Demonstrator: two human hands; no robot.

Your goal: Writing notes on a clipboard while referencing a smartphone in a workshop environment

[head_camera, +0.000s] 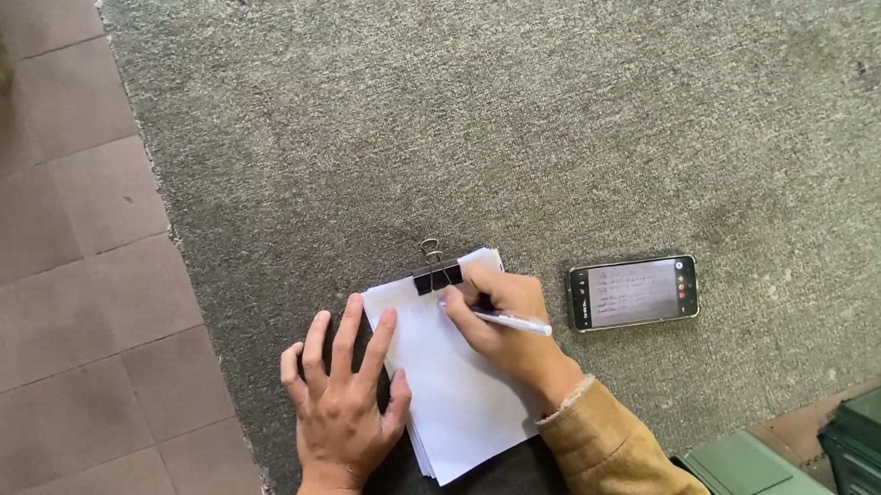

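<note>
A stack of white paper (454, 395) held by a black binder clip (437, 275) lies on a grey carpet (475, 127). My left hand (343, 405) rests flat with fingers spread on the stack's left edge and the carpet. My right hand (503, 324), in a tan sleeve, grips a white pen (511, 322) with its tip on the top of the sheet just below the clip. A smartphone (634, 293) lies to the right of the paper, its screen lit and showing lines of writing.
Brown floor tiles (56, 294) border the carpet on the left. Green boxes (865, 437) stand at the lower right corner. A dark surface shows under the paper's near edge.
</note>
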